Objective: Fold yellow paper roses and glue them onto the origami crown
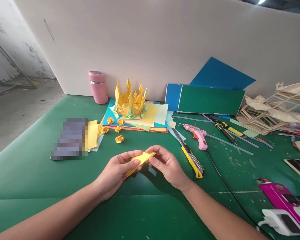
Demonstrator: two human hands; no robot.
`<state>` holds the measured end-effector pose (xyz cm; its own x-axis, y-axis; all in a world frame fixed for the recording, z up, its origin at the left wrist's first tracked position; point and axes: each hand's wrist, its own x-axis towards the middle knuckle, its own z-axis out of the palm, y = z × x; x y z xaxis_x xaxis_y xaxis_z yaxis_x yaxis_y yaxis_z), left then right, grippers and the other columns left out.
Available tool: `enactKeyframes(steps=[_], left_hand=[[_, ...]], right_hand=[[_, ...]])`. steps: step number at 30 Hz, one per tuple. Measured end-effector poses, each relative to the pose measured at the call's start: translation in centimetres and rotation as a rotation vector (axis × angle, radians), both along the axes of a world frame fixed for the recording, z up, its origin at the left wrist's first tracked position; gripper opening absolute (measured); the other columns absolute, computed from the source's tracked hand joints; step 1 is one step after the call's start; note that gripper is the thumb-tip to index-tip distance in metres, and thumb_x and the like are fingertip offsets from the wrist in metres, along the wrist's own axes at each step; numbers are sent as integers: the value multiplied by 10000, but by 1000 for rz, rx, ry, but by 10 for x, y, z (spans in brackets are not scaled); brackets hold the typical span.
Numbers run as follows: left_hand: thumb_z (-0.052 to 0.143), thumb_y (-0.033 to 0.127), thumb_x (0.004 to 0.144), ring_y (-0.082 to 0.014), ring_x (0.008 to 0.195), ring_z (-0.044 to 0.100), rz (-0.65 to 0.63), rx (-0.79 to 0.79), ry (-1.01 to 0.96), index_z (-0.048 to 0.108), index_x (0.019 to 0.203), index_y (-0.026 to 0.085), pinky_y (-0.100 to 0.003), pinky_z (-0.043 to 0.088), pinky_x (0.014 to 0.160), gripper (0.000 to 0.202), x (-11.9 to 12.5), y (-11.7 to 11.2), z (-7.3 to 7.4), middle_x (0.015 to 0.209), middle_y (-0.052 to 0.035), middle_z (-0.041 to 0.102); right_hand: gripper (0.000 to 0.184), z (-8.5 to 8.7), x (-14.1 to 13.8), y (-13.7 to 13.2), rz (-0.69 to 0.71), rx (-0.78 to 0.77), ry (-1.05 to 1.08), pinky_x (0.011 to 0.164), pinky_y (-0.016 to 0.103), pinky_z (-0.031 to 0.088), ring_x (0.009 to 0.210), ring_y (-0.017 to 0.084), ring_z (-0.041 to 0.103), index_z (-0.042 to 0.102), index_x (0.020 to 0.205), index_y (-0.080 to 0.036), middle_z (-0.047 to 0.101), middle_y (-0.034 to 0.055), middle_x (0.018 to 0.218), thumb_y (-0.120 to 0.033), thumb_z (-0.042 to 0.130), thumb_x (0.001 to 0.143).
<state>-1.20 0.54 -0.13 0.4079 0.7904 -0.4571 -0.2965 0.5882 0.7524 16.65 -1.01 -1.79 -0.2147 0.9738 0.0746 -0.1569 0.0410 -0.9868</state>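
Between my two hands is a folded piece of yellow paper (141,158), held above the green table. My left hand (120,168) pinches its left side with the thumb on top. The fingertips of my right hand (166,166) close on its pointed right corner. Beyond my hands lie several small folded yellow paper roses (119,139). A yellow folded-paper crown (130,103) with pale green leaf shapes stands on stacked coloured sheets (152,113). Loose yellow paper sheets (92,135) lie to the left, partly under a pixelated dark object (71,138).
Right of my hands lie a yellow utility knife (192,161) and a pink glue gun (196,135) with a black cord. A pink flask (98,88) stands at the back left. Green and blue boards (210,100), a wooden stick model (267,110) and a magenta power strip (281,196) occupy the right.
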Motion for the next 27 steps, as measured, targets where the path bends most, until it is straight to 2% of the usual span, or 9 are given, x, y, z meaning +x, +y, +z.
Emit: enactKeyframes(steps=[7, 11, 17, 22, 27], left_hand=[[840, 243, 582, -134, 767, 675, 20, 27, 40, 724, 903, 152, -200, 517, 722, 352, 3, 1, 1, 879, -47, 759], [821, 314, 586, -147, 791, 666, 63, 194, 173, 718, 861, 176, -220, 513, 748, 326, 4, -1, -1, 872, -23, 752], [744, 347, 626, -198, 844, 661, 96, 497, 388, 717, 798, 208, -283, 518, 786, 223, 6, -2, -5, 894, -25, 734], [683, 362, 664, -199, 780, 658, 59, 583, 511, 722, 730, 208, -285, 523, 722, 172, 7, -2, -3, 817, -32, 725], [670, 390, 692, -199, 767, 655, 44, 611, 525, 735, 756, 210, -283, 516, 712, 202, 6, -2, -3, 819, -35, 727]], right_hand=[[188, -2, 0, -1, -12, -4, -10, 666, 246, 472, 678, 105, 540, 580, 963, -241, 569, -18, 827, -311, 608, 791], [134, -4, -3, -2, -71, 54, -65, 625, 239, 461, 663, 110, 553, 537, 916, -229, 567, -18, 792, -271, 570, 794], [70, -7, -8, -4, -205, 194, -277, 598, 237, 448, 681, 125, 543, 533, 857, -209, 556, 1, 788, -236, 491, 808], [78, -6, -12, -6, -262, 261, -422, 611, 242, 451, 673, 126, 540, 505, 820, -210, 547, -5, 762, -202, 428, 818], [36, -4, -16, -7, -273, 258, -465, 575, 235, 455, 628, 118, 526, 474, 831, -216, 532, -14, 756, -236, 484, 802]])
